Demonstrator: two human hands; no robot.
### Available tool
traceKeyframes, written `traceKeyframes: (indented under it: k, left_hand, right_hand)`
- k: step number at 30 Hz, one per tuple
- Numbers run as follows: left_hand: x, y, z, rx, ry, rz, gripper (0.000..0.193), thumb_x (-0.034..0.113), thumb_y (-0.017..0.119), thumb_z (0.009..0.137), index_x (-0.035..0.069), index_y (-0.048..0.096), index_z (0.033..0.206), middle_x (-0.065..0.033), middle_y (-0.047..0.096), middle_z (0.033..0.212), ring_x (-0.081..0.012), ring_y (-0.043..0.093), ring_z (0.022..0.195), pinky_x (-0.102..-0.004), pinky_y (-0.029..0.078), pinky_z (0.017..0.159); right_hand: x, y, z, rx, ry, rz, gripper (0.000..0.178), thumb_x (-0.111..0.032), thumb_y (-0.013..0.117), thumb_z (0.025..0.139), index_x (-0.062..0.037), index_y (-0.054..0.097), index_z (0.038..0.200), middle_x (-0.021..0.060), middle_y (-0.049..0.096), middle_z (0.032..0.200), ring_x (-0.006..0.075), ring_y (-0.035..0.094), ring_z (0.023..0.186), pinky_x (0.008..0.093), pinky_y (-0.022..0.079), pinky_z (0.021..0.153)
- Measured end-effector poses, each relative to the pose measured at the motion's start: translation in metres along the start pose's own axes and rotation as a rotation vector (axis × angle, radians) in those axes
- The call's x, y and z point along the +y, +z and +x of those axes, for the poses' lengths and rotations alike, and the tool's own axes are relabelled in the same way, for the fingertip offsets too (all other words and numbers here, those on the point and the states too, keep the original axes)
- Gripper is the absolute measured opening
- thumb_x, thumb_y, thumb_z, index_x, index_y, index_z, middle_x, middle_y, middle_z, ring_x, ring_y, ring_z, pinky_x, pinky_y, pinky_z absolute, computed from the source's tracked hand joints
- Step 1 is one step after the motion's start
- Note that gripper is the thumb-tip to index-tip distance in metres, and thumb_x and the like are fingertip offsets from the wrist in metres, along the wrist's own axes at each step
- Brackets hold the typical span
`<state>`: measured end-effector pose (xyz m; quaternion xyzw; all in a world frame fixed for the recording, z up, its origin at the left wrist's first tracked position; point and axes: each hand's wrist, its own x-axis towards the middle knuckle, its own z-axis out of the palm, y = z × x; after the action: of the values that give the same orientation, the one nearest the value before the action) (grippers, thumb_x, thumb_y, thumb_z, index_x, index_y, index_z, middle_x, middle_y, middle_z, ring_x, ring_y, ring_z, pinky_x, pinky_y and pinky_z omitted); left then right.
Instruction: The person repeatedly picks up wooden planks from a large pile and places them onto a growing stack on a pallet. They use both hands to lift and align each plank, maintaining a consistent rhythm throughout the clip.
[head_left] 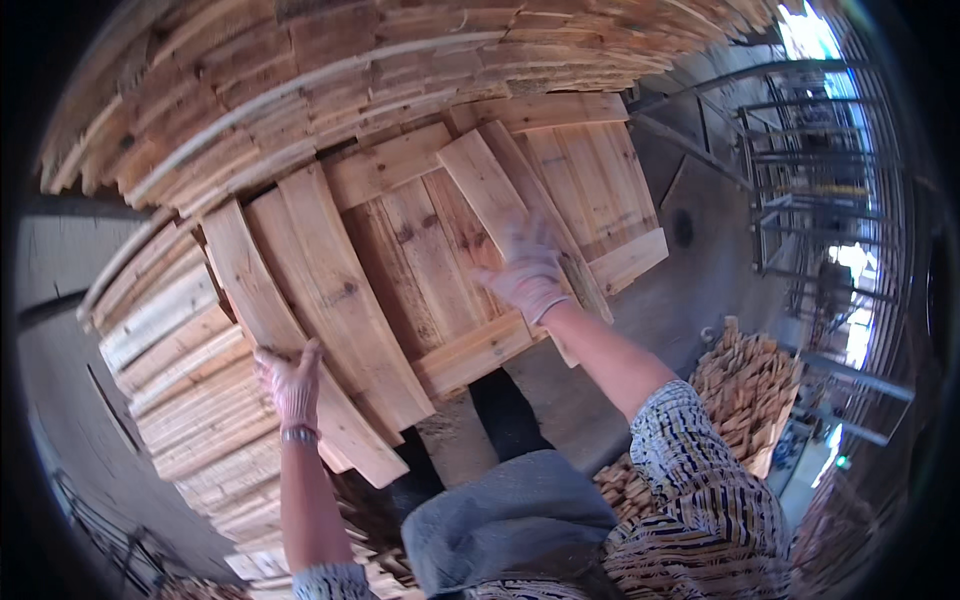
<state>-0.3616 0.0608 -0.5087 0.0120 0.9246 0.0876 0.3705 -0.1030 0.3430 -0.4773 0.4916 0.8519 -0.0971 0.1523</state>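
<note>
My left hand [290,385], in a pale glove, is closed on the outer edge of a long wooden plank [262,285], with the thumb on top. That plank lies lengthwise at the left of a layer of boards. Beside it is a wider knotted board [335,290]. My right hand [527,270], also gloved and blurred by motion, has its fingers spread over a narrow plank [478,185]. Another narrow plank [560,230] slants along that one's right side. Beneath them are lower boards [430,250] with crosswise strips [480,355] at near and far ends.
A high stack of planks [330,90] spans the far side. More stacked boards [190,390] stand at the left. At the lower right is a heap of short wood pieces [745,390]. Metal racks [810,190] stand at the right, beyond the grey floor [690,290].
</note>
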Motion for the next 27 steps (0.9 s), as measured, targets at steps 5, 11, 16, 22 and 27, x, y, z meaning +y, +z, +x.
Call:
traceKeyframes:
  k: [5,11,16,22,27]
  left_hand:
    - [0.026,0.033,0.002,0.084,-0.053,0.279,0.137,0.067,0.079,0.072,-0.001,-0.004,0.159,-0.0276,0.008,0.166,-0.0439,0.014,0.153,-0.0603,0.019,0.120]
    - [0.005,0.023,0.006,0.014,-0.040,0.246,0.139,0.065,0.080,0.074,-0.002,-0.009,0.158,-0.0321,0.003,0.164,-0.0452,0.011,0.153,-0.0568,0.017,0.122]
    - [0.028,0.025,-0.002,-0.009,-0.041,0.240,0.139,0.062,0.080,0.075,-0.002,-0.011,0.157,-0.0315,0.003,0.164,-0.0450,0.007,0.153,-0.0563,0.015,0.123]
    - [0.033,0.020,-0.006,-0.040,-0.115,0.256,0.136,0.062,0.079,0.076,0.001,-0.011,0.158,-0.0308,-0.003,0.165,-0.0444,0.001,0.154,-0.0584,0.012,0.123]
    - [0.030,0.021,-0.006,0.006,-0.064,0.269,0.134,0.060,0.079,0.077,-0.002,-0.008,0.158,-0.0329,0.003,0.163,-0.0470,0.008,0.153,-0.0589,0.014,0.121]
  right_hand:
    - [0.075,0.038,-0.012,0.003,0.076,-0.178,0.106,-0.046,0.081,0.073,-0.0146,0.025,0.158,0.0255,0.032,0.151,0.0460,0.038,0.135,0.0568,0.035,0.110]
    - [0.093,0.009,0.001,0.110,0.094,0.099,0.106,-0.037,0.082,0.073,-0.0213,0.023,0.160,0.0240,0.037,0.147,0.0453,0.039,0.133,0.0571,0.036,0.111]
    - [0.138,0.029,0.024,-0.030,0.157,0.083,0.110,-0.039,0.082,0.076,-0.0215,0.016,0.162,0.0290,0.030,0.154,0.0438,0.034,0.143,0.0494,0.035,0.117]
    - [0.100,0.027,-0.009,-0.003,0.016,0.188,0.112,-0.033,0.085,0.074,-0.0167,0.017,0.162,0.0306,0.038,0.144,0.0458,0.044,0.133,0.0456,0.040,0.112]
    - [-0.045,0.032,-0.027,-0.025,-0.034,0.377,0.106,-0.042,0.081,0.077,-0.0093,0.022,0.158,0.0320,0.037,0.144,0.0480,0.046,0.129,0.0471,0.042,0.109]
